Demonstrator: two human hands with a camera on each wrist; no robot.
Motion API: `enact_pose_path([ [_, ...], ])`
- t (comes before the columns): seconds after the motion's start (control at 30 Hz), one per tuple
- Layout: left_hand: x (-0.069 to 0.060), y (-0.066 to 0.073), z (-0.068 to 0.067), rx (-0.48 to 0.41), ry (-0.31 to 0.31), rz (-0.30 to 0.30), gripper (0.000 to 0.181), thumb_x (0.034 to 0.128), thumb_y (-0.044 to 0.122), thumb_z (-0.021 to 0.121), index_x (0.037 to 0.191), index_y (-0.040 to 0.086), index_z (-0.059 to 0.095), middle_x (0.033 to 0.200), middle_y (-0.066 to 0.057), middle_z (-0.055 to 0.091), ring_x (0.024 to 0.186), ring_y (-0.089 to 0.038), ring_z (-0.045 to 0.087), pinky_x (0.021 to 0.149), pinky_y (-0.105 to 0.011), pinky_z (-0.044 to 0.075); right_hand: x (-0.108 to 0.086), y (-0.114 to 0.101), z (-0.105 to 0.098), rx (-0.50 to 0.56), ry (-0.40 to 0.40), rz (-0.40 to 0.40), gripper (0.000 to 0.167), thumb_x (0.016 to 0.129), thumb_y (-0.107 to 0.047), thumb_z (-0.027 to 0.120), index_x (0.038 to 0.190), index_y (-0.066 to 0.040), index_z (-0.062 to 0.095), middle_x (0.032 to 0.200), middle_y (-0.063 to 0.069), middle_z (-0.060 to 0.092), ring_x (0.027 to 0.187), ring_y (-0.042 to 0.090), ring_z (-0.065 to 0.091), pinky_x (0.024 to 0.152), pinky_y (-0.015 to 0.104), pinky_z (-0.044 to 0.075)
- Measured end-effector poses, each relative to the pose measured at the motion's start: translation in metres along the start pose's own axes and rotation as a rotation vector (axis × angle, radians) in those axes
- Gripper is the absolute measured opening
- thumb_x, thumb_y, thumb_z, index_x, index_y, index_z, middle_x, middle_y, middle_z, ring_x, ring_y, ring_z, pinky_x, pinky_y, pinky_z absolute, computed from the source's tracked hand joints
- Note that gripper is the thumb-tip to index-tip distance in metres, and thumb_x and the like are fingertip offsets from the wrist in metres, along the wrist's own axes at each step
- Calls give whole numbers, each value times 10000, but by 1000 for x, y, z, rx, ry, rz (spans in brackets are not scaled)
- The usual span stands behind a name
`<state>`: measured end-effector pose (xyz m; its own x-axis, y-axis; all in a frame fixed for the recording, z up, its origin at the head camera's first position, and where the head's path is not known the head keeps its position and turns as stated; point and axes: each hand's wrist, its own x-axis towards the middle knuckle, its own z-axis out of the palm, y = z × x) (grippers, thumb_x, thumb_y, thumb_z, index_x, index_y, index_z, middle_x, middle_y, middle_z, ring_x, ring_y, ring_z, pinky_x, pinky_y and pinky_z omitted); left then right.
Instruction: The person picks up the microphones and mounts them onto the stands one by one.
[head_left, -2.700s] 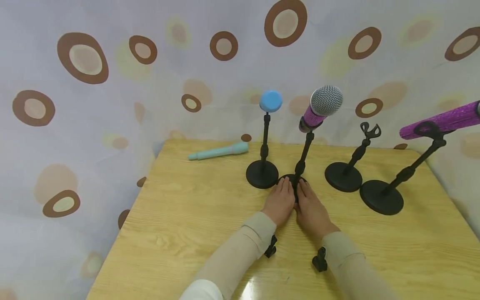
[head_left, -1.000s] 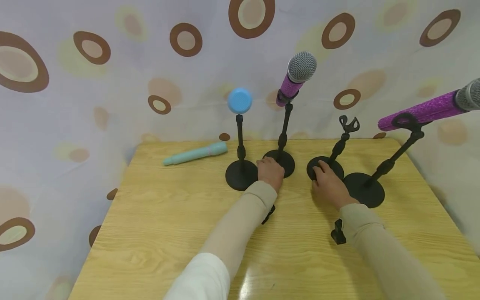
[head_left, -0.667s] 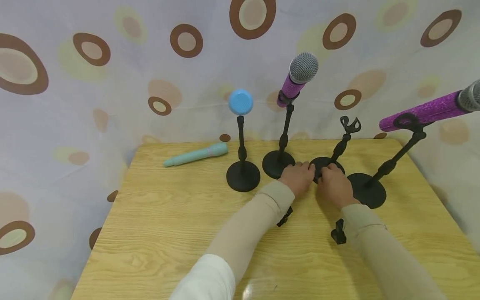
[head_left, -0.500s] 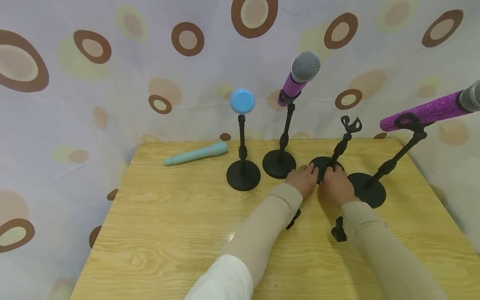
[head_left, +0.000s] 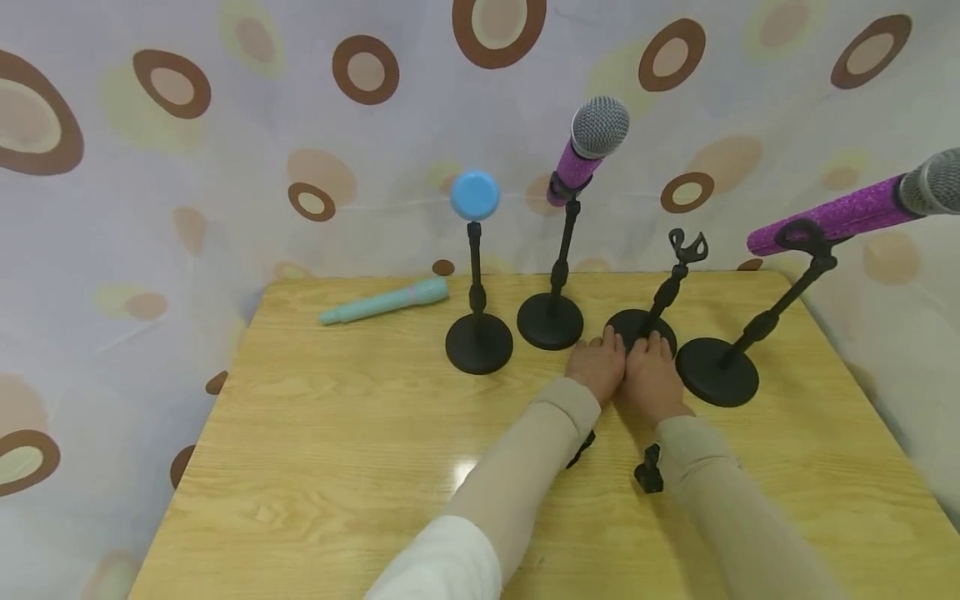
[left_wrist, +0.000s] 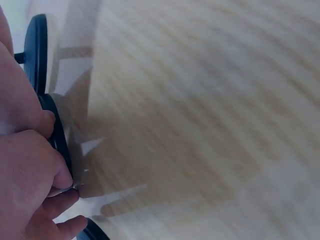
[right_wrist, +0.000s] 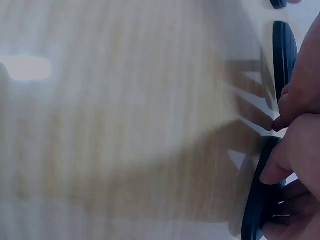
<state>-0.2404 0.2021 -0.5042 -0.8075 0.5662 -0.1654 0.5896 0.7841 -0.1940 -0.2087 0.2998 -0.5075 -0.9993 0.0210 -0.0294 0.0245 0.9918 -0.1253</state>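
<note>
Both left hand point(head_left: 596, 365) and right hand point(head_left: 652, 379): touching empty stand point(head_left: 664, 292); clamped or not, cannot tell.
Rightmost stand point(head_left: 760, 327), beside right hand: possibly knocked by overpushing.

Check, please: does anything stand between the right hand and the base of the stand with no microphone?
Nothing visible does: the right hand touches the black base of the empty stand directly. The left hand is close beside it, not in between.
</note>
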Motion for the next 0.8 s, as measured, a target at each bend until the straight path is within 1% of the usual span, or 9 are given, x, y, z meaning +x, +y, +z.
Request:
enact_pose_path([
  [0.1, -7, -2, 3, 18, 49, -3, 482, 1091, 288, 341, 1561, 187, 308, 1595, -11, 332, 1292, -79, 521, 997, -271, 505, -4, -3, 5, -34, 53, -29, 603, 933, -133, 609, 1267, 311, 374, 1370, 510, 355, 1337, 594, 352, 1161, 605, 289],
  [0.13, -10, -2, 5, 19, 64, -5, 478, 1092, 282, 343, 1558, 183, 318, 1590, -11, 342, 1283, -83, 528, 981, -272, 515, -6, -5, 6, -42, 63, -37, 623, 921, -143, 623, 1268, 310, 373, 1372, 508, 357, 1342, 589, 349, 1168, 600, 279],
  [0.17, -12, -3, 6, 20, 76, -7, 475, 1091, 279, 346, 1555, 178, 325, 1587, -15, 349, 1275, -86, 535, 966, -270, 523, -8, -6, 7, -53, 83, -48, 617, 916, -140, 630, 1259, 310, 384, 1365, 504, 371, 1340, 581, 361, 1170, 593, 281],
  [0.33, -26, -4, 11, 31, 140, -14, 447, 1087, 260, 371, 1521, 160, 399, 1546, -24, 421, 1205, -90, 588, 879, -256, 561, -22, -14, 12, 5, 142, -62, 609, 911, -127, 630, 1275, 294, 383, 1381, 489, 367, 1337, 577, 365, 1156, 588, 309],
  [0.5, -46, -4, 15, 28, 194, -23, 418, 1082, 256, 396, 1477, 143, 471, 1494, -32, 488, 1145, -82, 622, 822, -241, 575, -37, -22, 16, 10, 205, -94, 574, 880, -108, 662, 1242, 277, 436, 1351, 475, 420, 1305, 561, 427, 1123, 575, 367],
  [0.57, -54, -3, 16, 31, 224, -30, 420, 1078, 290, 406, 1461, 142, 493, 1477, -29, 507, 1138, -76, 625, 816, -237, 576, -43, -23, 17, 10, 215, -99, 571, 871, -102, 670, 1239, 271, 443, 1351, 471, 424, 1304, 559, 429, 1123, 575, 367],
  [0.67, -63, -1, 18, 46, 263, -28, 454, 1066, 373, 417, 1448, 144, 510, 1466, -24, 519, 1153, -72, 620, 836, -239, 571, -50, -23, 19, 21, 210, -89, 561, 894, -100, 642, 1262, 266, 431, 1373, 467, 407, 1323, 559, 405, 1138, 580, 343],
  [0.8, -75, 1, 21, 57, 273, -15, 474, 1065, 392, 412, 1452, 133, 501, 1481, -36, 508, 1198, -84, 600, 891, -254, 559, -59, -24, 22, 44, 221, -84, 509, 910, -57, 597, 1277, 255, 433, 1375, 460, 411, 1320, 562, 407, 1130, 585, 351],
])
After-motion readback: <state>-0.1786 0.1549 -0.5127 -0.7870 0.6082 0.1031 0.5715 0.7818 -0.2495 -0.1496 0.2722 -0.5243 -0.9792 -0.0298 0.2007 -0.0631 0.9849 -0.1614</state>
